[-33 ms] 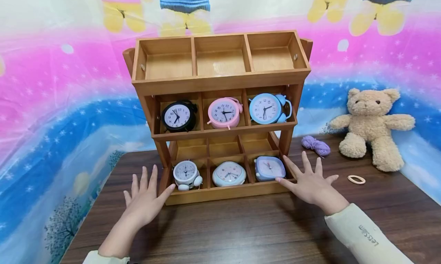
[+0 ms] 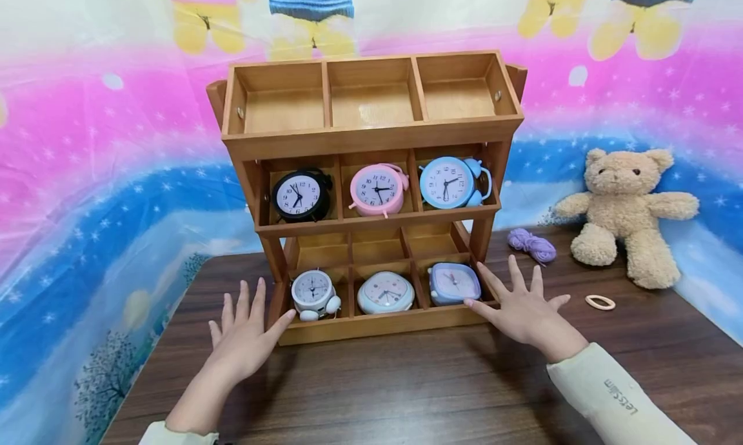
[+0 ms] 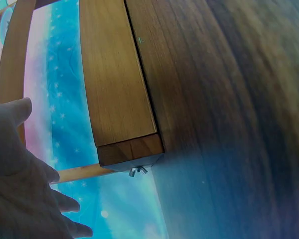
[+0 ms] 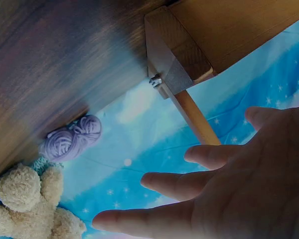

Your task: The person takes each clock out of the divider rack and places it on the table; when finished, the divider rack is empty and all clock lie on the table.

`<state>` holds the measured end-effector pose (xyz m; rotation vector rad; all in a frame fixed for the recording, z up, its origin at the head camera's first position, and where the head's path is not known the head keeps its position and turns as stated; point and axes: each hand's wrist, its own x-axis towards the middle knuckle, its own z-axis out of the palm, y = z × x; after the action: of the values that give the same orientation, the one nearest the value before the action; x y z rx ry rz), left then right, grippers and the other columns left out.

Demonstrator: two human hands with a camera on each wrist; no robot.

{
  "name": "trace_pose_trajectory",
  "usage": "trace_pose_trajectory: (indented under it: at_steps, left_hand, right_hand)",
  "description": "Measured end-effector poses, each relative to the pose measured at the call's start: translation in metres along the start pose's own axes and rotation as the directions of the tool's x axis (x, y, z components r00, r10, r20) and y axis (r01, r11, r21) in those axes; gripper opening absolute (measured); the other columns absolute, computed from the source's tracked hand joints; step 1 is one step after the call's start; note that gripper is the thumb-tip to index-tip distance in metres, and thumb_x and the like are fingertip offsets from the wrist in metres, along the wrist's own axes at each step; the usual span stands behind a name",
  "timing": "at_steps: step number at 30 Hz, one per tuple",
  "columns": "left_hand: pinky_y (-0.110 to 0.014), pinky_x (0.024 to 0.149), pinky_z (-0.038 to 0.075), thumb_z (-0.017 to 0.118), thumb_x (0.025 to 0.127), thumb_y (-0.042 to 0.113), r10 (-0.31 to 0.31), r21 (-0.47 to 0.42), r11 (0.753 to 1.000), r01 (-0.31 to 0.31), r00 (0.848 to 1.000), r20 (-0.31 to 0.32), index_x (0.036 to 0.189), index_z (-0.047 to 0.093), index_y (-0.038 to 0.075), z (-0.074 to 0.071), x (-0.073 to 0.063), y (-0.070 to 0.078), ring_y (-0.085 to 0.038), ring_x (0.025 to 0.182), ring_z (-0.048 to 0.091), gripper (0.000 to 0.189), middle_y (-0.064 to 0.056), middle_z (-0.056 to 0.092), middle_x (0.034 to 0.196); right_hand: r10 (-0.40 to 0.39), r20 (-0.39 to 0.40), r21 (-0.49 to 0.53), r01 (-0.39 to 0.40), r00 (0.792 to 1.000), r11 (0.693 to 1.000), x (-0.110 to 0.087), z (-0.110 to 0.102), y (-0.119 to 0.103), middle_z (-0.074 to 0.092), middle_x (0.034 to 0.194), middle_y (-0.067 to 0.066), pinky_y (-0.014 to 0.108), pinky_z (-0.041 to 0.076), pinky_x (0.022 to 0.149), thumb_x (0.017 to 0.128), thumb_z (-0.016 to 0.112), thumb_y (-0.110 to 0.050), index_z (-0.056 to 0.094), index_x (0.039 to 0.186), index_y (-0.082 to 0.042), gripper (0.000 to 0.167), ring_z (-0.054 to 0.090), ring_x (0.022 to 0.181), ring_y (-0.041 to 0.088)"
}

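A three-tier wooden rack [image 2: 371, 147] stands on the table in the head view. Spread fingers and thumb show on my left hand [image 2: 240, 342], held at the rack's lower left corner near a white alarm clock [image 2: 313, 290]. At the lower right corner is my right hand [image 2: 531, 313], also spread, its thumb overlapping the bottom tier's edge by a blue square clock [image 2: 455, 284]. Between these two clocks sits a pale rounded clock [image 2: 386, 293]. On the middle tier are a black clock [image 2: 298, 197], a pink clock [image 2: 377, 190] and a light blue clock [image 2: 447, 184]. Neither hand holds anything.
Right of the rack lie a purple yarn skein [image 2: 531, 245] and a pale wooden ring [image 2: 600, 302]. A beige teddy bear [image 2: 624, 206] sits behind them against the printed cloth [image 2: 580, 122]. In the right wrist view, a wing nut [image 4: 155, 80] juts from the rack's end.
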<state>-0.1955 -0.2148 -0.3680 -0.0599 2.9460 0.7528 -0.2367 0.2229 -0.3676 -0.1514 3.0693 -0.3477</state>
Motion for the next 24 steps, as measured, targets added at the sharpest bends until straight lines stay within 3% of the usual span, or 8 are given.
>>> trace_pose_trajectory:
  at_steps: [5,11,17,21,24]
  left_hand:
    - [-0.077,0.103,-0.01,0.031,0.094,0.076,0.01,-0.003,1.0,-0.01,1.0,-0.004,0.159,-0.007,0.011,0.0,-0.001,0.001,-0.051,0.141,-0.023,0.1,-0.027,-0.017,0.16]
    - [-0.077,0.104,-0.006,0.035,0.096,0.071,0.018,-0.017,1.0,-0.018,1.0,-0.001,0.16,-0.007,0.011,0.002,-0.002,0.002,-0.053,0.143,-0.018,0.097,-0.027,-0.014,0.161]
    - [-0.077,0.106,0.001,0.043,0.098,0.064,0.032,-0.019,0.999,-0.032,0.999,0.006,0.159,-0.004,0.006,0.006,0.001,0.002,-0.055,0.143,-0.01,0.096,-0.031,-0.01,0.16]
    - [-0.076,0.107,0.007,0.047,0.098,0.061,0.045,-0.04,0.998,-0.043,0.998,0.032,0.158,-0.006,0.001,0.01,0.006,0.0,-0.059,0.142,-0.004,0.1,-0.036,-0.004,0.158]
    - [-0.075,0.107,0.009,0.049,0.097,0.061,0.046,-0.057,0.997,-0.043,0.998,0.051,0.157,-0.007,-0.001,0.012,0.011,-0.001,-0.06,0.141,0.0,0.103,-0.039,0.002,0.156]
  right_hand:
    - [-0.012,-0.009,-0.002,0.012,1.0,1.0,-0.002,-0.001,0.0,-0.005,0.162,0.028,0.09,-0.007,0.083,0.087,0.03,-0.084,0.016,0.16,-0.032,0.091,-0.011,0.138,0.064]
    - [-0.051,-0.076,-0.032,0.048,0.996,0.998,-0.003,-0.003,0.001,-0.001,0.163,0.026,0.084,-0.011,0.094,0.092,0.037,-0.076,0.019,0.16,-0.033,0.083,-0.008,0.143,0.057]
    - [-0.09,-0.13,-0.051,0.084,0.987,0.995,-0.004,-0.003,-0.006,0.004,0.163,0.025,0.082,-0.006,0.1,0.091,0.036,-0.077,0.021,0.16,-0.032,0.084,-0.004,0.145,0.053]
    - [-0.148,-0.239,-0.065,0.136,0.96,0.989,-0.01,-0.007,-0.019,0.018,0.158,0.03,0.078,0.008,0.104,0.094,0.042,-0.071,0.027,0.158,-0.029,0.079,0.008,0.144,0.054]
    - [-0.208,-0.339,-0.079,0.193,0.917,0.978,-0.014,-0.014,-0.035,0.03,0.151,0.031,0.073,0.02,0.104,0.094,0.051,-0.064,0.034,0.156,-0.027,0.074,0.021,0.14,0.052]
